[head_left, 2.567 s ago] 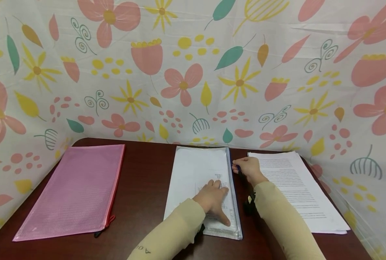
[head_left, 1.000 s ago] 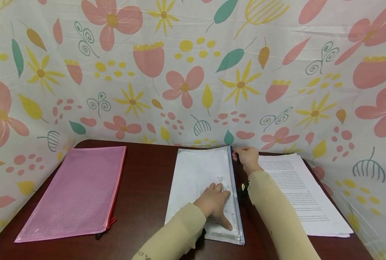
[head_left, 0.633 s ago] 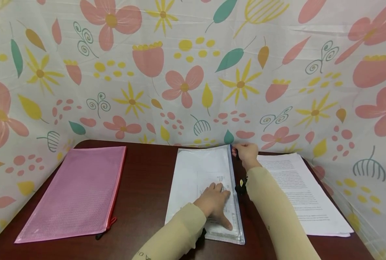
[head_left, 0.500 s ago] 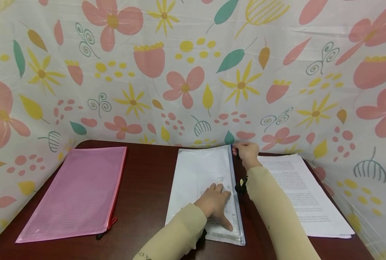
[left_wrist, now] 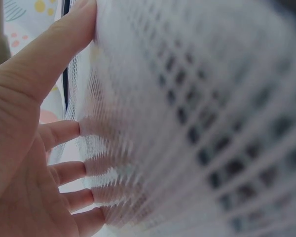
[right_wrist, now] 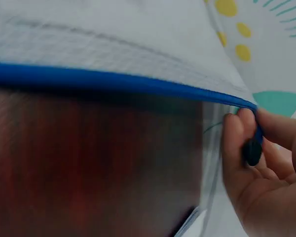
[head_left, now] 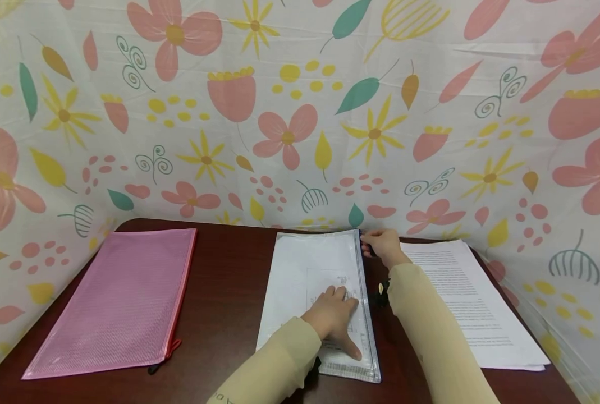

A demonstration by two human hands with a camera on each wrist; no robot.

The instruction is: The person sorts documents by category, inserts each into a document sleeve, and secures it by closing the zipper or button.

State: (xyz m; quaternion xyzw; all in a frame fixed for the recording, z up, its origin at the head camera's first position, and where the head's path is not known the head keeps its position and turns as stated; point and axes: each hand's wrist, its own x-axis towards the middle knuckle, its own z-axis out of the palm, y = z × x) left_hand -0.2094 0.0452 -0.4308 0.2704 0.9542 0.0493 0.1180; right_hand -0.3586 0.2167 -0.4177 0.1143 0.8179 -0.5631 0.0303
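A clear mesh zipper pouch (head_left: 305,252) with white papers inside lies mid-table, its blue zipper edge on the right. My left hand (head_left: 332,317) rests on its lower half with fingers spread. In the left wrist view, that hand's fingertips (left_wrist: 69,173) touch the white mesh (left_wrist: 133,84). At the pouch's far right corner, my right hand (head_left: 383,245) pinches the zipper pull. Close up in the right wrist view, the blue zipper (right_wrist: 113,83) runs to the thumb and fingers, and the pull's black end (right_wrist: 252,152) hangs by the palm.
A pink mesh zipper pouch (head_left: 118,297) with a red zipper lies on the left of the dark brown table (head_left: 229,292). A stack of printed papers (head_left: 476,314) lies to the right, partly behind my right forearm. A flower-patterned curtain (head_left: 289,185) stands behind the table.
My right hand has moved along the zipper edge to the far corner, then slightly back toward me in the last half second. The left hand has stayed on the pouch.
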